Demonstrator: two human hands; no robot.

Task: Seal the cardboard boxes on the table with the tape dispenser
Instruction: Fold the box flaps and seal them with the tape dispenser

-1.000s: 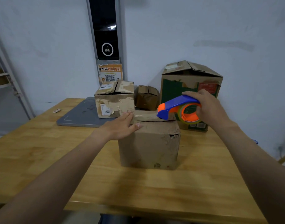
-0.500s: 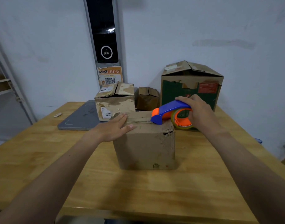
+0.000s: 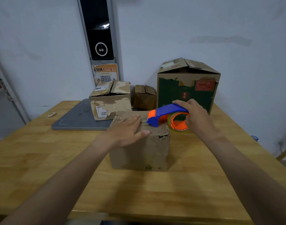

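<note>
A worn brown cardboard box (image 3: 139, 151) stands in the middle of the wooden table (image 3: 41, 159). My left hand (image 3: 127, 132) lies flat on its top, fingers straight, pressing near the left side. My right hand (image 3: 197, 117) grips a blue and orange tape dispenser (image 3: 166, 114) with a roll of clear tape. The dispenser's nose touches the box top just right of my left fingertips. Behind stand a torn box with labels (image 3: 109, 101), a small brown box (image 3: 144, 96) and a tall green box (image 3: 187, 88) with raised flaps.
A grey flat board (image 3: 77, 117) lies under the torn box at the back left. A small white object (image 3: 51, 114) sits near the table's left edge. The white wall with a black panel (image 3: 98, 30) and a poster is close behind the table.
My right hand has drawn the dispenser leftward and down along the box top towards my left hand. My left hand has slid further onto the top. The view has shifted slightly.
</note>
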